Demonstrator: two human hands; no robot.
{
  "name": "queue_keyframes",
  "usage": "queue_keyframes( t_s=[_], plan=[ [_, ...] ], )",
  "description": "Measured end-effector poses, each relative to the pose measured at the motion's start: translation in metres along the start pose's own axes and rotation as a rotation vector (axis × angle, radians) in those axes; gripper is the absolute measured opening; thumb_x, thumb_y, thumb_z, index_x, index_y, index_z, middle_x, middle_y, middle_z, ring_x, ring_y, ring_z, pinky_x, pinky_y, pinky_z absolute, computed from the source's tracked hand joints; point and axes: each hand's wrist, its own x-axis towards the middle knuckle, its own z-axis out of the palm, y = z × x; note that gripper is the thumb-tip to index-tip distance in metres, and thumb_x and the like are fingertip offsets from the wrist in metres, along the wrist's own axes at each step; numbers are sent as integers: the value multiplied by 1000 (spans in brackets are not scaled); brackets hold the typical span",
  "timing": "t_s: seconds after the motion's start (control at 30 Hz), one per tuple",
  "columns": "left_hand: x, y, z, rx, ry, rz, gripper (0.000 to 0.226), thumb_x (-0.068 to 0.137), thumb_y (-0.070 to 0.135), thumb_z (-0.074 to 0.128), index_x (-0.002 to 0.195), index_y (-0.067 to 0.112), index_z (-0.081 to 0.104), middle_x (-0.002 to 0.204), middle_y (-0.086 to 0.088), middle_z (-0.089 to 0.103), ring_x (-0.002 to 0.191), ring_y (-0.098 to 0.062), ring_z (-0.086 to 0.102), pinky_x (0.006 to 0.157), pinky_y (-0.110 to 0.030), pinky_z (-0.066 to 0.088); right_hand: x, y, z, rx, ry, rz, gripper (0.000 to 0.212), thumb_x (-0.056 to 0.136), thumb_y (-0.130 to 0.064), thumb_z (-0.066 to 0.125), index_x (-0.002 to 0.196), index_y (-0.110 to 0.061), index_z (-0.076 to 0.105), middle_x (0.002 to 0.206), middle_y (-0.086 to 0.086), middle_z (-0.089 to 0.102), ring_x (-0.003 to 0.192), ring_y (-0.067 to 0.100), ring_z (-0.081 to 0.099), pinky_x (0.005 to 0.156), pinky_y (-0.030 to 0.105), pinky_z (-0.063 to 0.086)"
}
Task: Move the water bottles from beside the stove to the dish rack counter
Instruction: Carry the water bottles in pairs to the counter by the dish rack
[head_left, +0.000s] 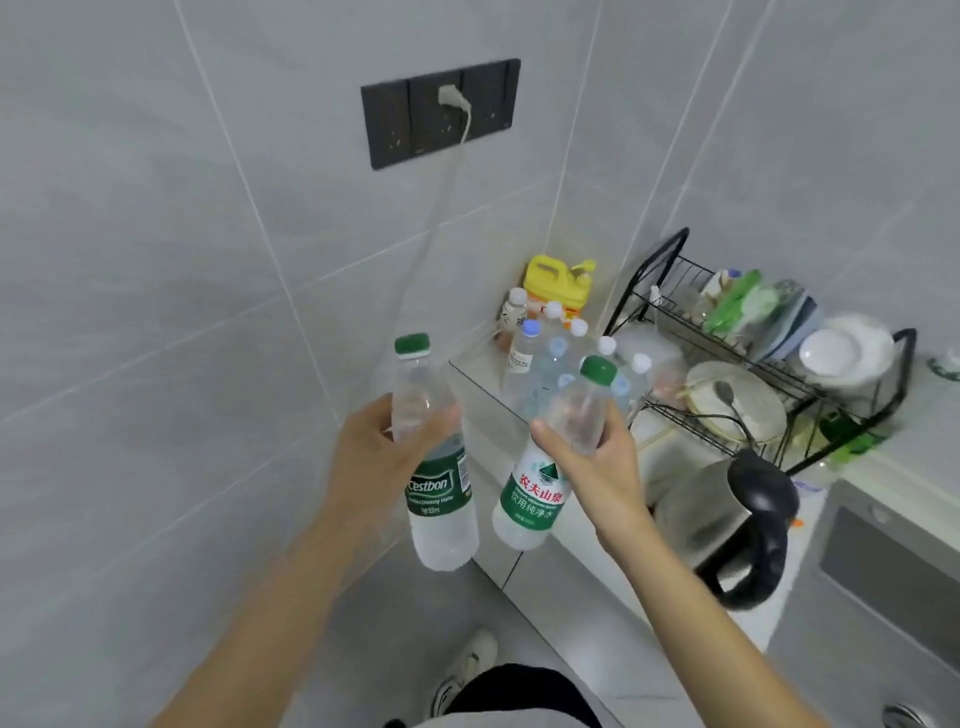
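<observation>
My left hand (382, 452) grips a clear water bottle (441, 499) with a green cap and a green Cestbon label, held by its upper body in the air left of the counter end. My right hand (597, 457) grips a second green-capped water bottle (535, 499) with a white and green label, tilted, just over the counter's near corner. Several more clear bottles (556, 364) with white and blue caps stand clustered on the white counter (478, 364) beside the black wire dish rack (769, 374).
A yellow jug (558, 283) stands in the corner behind the bottles. The rack holds plates, a white bowl (844, 351) and a ladle. A steel kettle (727, 525) with a black handle sits at the counter's front. A plug and cord hang from the wall socket panel (441, 111).
</observation>
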Motion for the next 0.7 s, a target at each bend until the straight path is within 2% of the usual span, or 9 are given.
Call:
queue_keyframes(
  t_s=[0.07,0.2,0.23,0.3,0.4,0.47,0.53,0.63,0.7],
  plan=[
    [39,6,1,90,-6,38,32,78,46,87,98,25,76,87,8,80,77,-9,77,69,-32,61,38,-3,11,-53,-20,-46,43,80,-25,89,112,-38,62,103,-26,74,98,-5,71,78,15,56],
    [118,22,10,304,-28,92,54,60,73,79,93,31,72,87,12,78,82,-7,74,76,-44,62,114,-12,29,-190,41,-160,48,78,-33,91,115,-41,62,106,-28,71,102,-11,65,82,9,50],
    [136,25,14,348,-40,106,56,58,75,78,93,32,71,87,14,77,84,-6,73,78,-44,61,130,-12,33,-235,64,-179,52,77,-39,91,120,-38,62,111,-26,70,106,-9,65,87,13,51],
    [170,25,25,404,-76,130,57,58,77,78,92,33,68,87,17,76,84,-4,72,79,-42,60,159,-6,37,-357,116,-193,64,71,-58,89,123,-32,62,116,-18,70,110,4,65,93,29,55],
    [217,20,49,427,-136,148,61,54,79,77,90,31,67,85,16,76,83,-5,72,78,-40,61,196,10,41,-536,178,-197,73,65,-72,84,117,-26,63,110,-8,70,104,15,66,88,45,56],
    [246,14,64,464,-186,159,64,53,78,77,90,28,66,82,15,74,83,-11,72,75,-38,60,213,18,45,-623,202,-171,75,64,-73,82,117,-23,62,110,-2,70,104,19,65,87,46,56],
    [271,6,78,525,-261,160,63,54,76,80,94,28,67,79,15,70,84,-15,72,73,-34,58,227,25,48,-718,208,-135,79,62,-78,78,121,-28,62,112,-1,70,104,21,67,87,44,56],
    [299,-10,94,570,-373,152,74,46,80,76,101,30,68,88,13,76,88,-19,74,79,-39,61,240,40,51,-897,233,-87,85,59,-87,72,122,-31,61,110,-4,73,102,23,69,87,43,56],
    [314,-23,104,621,-450,143,76,46,77,79,106,32,67,95,10,77,93,-21,75,83,-41,61,242,48,54,-1010,241,-45,81,60,-80,78,119,-27,64,109,1,73,105,28,64,92,45,49]
  ],
)
